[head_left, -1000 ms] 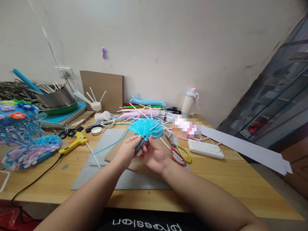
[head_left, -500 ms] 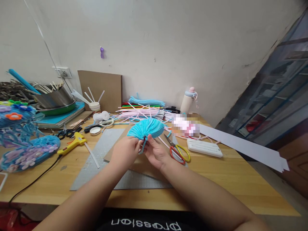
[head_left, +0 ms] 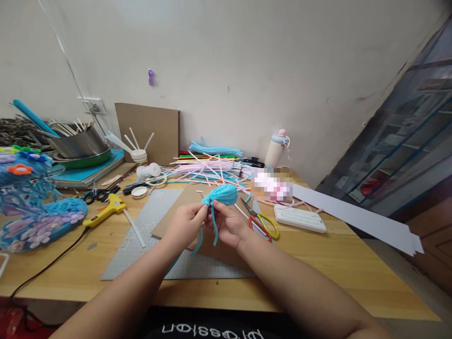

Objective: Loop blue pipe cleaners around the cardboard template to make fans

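Note:
Between my two hands is a bundle of light-blue pipe cleaners (head_left: 223, 193), gathered at its lower left end and bulging out to the upper right. My left hand (head_left: 188, 220) is closed in a pinch on the gathered end. My right hand (head_left: 228, 223) grips the bundle's underside near the same spot, thumb on top. Loose blue stems hang below my fingers. Under the hands lie a brown cardboard sheet (head_left: 173, 216) and a grey cutting mat (head_left: 122, 259). Scissors with red and yellow handles (head_left: 263, 223) rest just right of my right hand.
To the left are a yellow glue gun (head_left: 108, 209) with its cord and a blue flowered craft piece (head_left: 42, 223). Behind lie piled pipe cleaners (head_left: 208, 165) and a white bottle (head_left: 276, 147). At right sit a white flat case (head_left: 300, 218) and long white strips (head_left: 360, 214).
The blue bundle has turned from a wide fan facing up into a narrower shape pointing right. Its loose stems now hang lower, and my left hand has shifted slightly.

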Motion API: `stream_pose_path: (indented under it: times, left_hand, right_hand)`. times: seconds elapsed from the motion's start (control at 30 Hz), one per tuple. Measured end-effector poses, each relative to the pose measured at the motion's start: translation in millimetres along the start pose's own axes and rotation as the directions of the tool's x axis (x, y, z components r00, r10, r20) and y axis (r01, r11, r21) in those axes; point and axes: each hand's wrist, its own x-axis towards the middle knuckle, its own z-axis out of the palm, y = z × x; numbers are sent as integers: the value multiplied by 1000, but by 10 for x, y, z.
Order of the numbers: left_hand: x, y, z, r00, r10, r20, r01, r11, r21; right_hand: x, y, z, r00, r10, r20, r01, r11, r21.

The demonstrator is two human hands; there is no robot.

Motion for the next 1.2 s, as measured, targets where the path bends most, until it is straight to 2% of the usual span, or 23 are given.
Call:
stream_pose_path:
  times: [0.13,0.23,0.3,0.43,0.6,0.7,0.8,0.9,1.0,1.1,1.2]
  left_hand:
    - [2,-4,23,999,-42,5,42,975,-216]
    - [-2,19,29,999,-12,39,21,973,-228]
    - [-8,26,34,999,15,36,-9,989,-148]
    - [-22,4,53,999,39,33,-44,983,181]
    - [-25,-29,78,999,48,3,-43,853,520]
    - [-24,-5,89,994,105,26,-97,761,642]
    - [-42,44,104,988,142,65,-147,707,691]
    - [-69,80,114,986,159,53,-150,697,701]
    - [-90,89,122,981,183,63,-175,699,693]
    - [-139,112,136,962,222,157,-270,701,660]
    - [-289,227,87,938,255,235,-346,733,585]
  right_hand:
    - [-10,12,19,999,-4,51,6,999,-38]
    - [-5,30,29,998,-39,44,42,997,-59]
    - [4,47,25,997,-70,10,71,996,-62]
    - [7,91,12,979,-170,-117,148,973,-175]
    - [-22,168,34,927,-342,-156,255,877,-408]
    - [-26,228,54,912,-368,-182,268,869,-417]
    - [-24,264,72,933,-298,-200,218,913,-345]
    - [-33,252,93,937,-263,-228,189,934,-303]
    - [-48,212,98,931,-287,-227,209,926,-315]
    - [-44,168,60,913,-337,-232,240,901,-361]
    - [-18,119,4,905,-367,-214,235,853,-467]
